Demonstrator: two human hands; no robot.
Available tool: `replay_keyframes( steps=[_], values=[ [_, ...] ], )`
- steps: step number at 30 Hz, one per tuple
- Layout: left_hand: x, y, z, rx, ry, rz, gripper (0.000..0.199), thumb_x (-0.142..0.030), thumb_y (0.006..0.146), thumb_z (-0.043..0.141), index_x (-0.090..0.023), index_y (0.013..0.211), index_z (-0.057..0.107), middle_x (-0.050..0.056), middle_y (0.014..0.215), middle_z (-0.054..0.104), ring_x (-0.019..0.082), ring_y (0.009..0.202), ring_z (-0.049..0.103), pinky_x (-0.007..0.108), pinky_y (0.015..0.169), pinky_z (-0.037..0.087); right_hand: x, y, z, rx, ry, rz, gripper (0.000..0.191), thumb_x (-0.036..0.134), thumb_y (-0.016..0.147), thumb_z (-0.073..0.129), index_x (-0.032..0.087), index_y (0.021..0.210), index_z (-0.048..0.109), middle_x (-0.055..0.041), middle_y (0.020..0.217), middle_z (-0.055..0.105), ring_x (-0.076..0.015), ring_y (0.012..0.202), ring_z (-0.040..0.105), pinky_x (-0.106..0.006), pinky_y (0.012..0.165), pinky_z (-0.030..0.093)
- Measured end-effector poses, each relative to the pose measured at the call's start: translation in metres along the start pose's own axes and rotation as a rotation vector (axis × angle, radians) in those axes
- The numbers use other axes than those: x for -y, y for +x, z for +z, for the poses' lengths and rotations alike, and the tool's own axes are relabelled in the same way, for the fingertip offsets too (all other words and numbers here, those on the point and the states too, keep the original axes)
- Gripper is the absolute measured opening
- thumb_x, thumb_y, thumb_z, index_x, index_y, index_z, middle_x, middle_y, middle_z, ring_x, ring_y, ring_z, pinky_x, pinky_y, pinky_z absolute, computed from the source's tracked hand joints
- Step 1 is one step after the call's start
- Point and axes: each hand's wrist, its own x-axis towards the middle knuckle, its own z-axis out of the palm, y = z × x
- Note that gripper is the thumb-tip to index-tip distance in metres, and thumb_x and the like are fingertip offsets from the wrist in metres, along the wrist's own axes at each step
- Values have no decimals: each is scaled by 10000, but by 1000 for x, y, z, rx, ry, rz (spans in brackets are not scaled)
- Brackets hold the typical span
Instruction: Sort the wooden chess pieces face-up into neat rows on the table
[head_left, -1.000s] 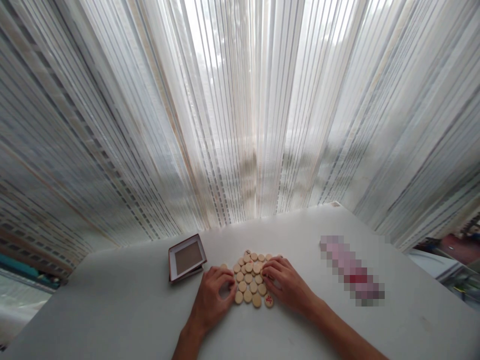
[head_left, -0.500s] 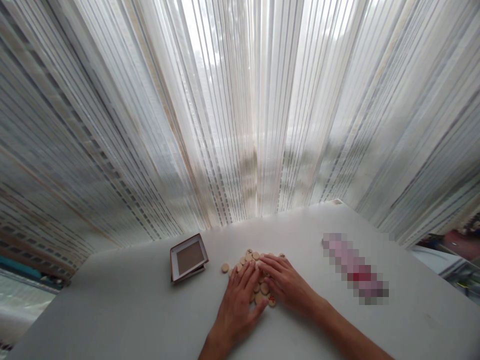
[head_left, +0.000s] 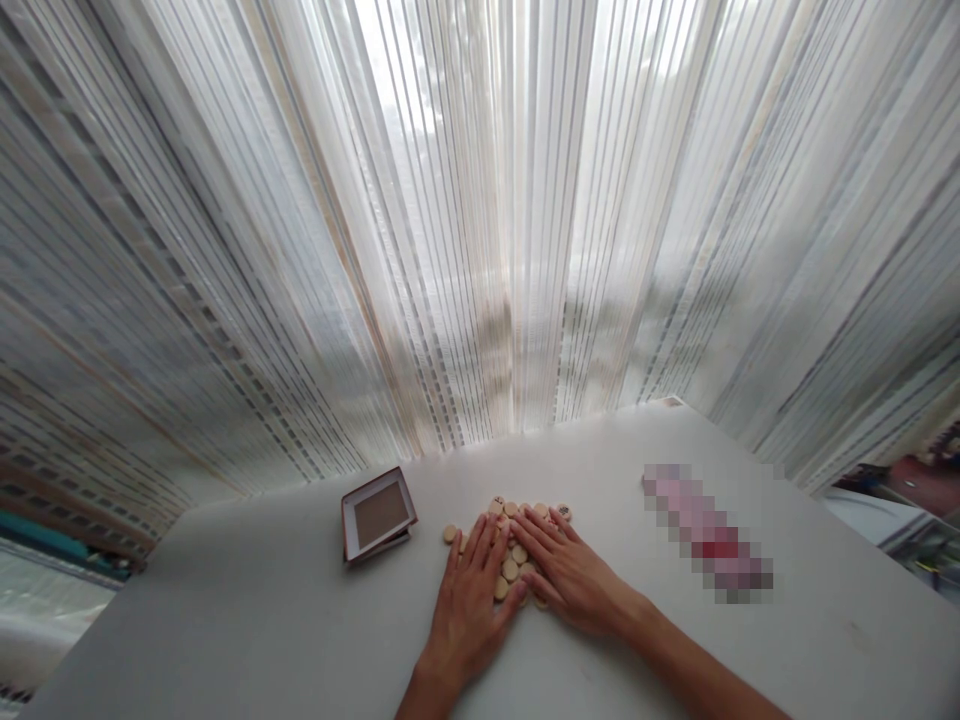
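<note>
Several round wooden xiangqi pieces [head_left: 511, 569] lie bunched on the white table, some blank side up and some with printed characters. My left hand [head_left: 474, 585] rests palm down over the left part of the bunch, fingers stretched forward. Over the right part lies my right hand [head_left: 574, 575], also flat with its fingers extended. Between the two hands a patch of pieces shows; those under the palms are hidden. One piece [head_left: 450, 534] sits at the left edge, just beyond my left fingertips, and a marked piece [head_left: 564, 512] is at the far right.
An open shallow box [head_left: 379, 515] with a brown rim stands left of the pieces. On the right lies a pinkish, pixelated long item [head_left: 705, 530]. Striped sheer curtains [head_left: 480, 250] hang along the far edge of the white table [head_left: 300, 620].
Both hands have shifted slightly over the pieces, my left hand a little leftward with its fingers spread more. Pieces between the hands have moved, and a red-marked one near my thumbs no longer shows.
</note>
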Motion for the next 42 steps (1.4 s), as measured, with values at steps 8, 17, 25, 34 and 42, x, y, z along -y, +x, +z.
replay_keyframes(
  steps=[8, 17, 25, 34, 42],
  values=[
    [4, 7, 2, 57, 44, -20, 720, -527, 965, 443, -279, 1564, 129, 49, 1617, 223, 279, 1478, 227, 525, 1175, 227, -3, 2, 7, -10, -34, 34, 657, 431, 1024, 388, 237, 1564, 69, -55, 1617, 171, -248, 1493, 157, -477, 1219, 138],
    [16, 12, 10, 91, 95, -61, 711, -600, 955, 398, -328, 1555, 133, 40, 1616, 231, 271, 1472, 251, 522, 1172, 230, -9, 7, 10, 23, -34, 129, 662, 514, 1017, 334, 245, 1564, 77, -39, 1624, 143, -269, 1497, 124, -485, 1216, 102],
    [17, 9, 12, 66, 97, -56, 693, -574, 957, 418, -308, 1551, 180, 48, 1608, 260, 283, 1463, 270, 534, 1168, 230, -7, 6, 7, 18, -31, 138, 650, 535, 1018, 307, 257, 1564, 90, -27, 1624, 149, -260, 1501, 107, -485, 1219, 93],
    [13, 9, 5, 27, 91, -24, 633, -514, 960, 462, -350, 1531, 244, 31, 1603, 277, 288, 1459, 272, 546, 1175, 206, -7, 6, 7, 7, -23, 138, 657, 540, 1016, 310, 245, 1563, 97, -40, 1621, 155, -266, 1500, 110, -490, 1218, 102],
    [18, 6, 12, 43, 98, -35, 705, -544, 966, 415, -250, 1558, 170, 60, 1591, 307, 269, 1461, 273, 530, 1190, 186, -9, 4, 9, -22, -51, 155, 667, 543, 1011, 321, 242, 1563, 99, -44, 1618, 173, -267, 1497, 128, -489, 1213, 129]
  ],
)
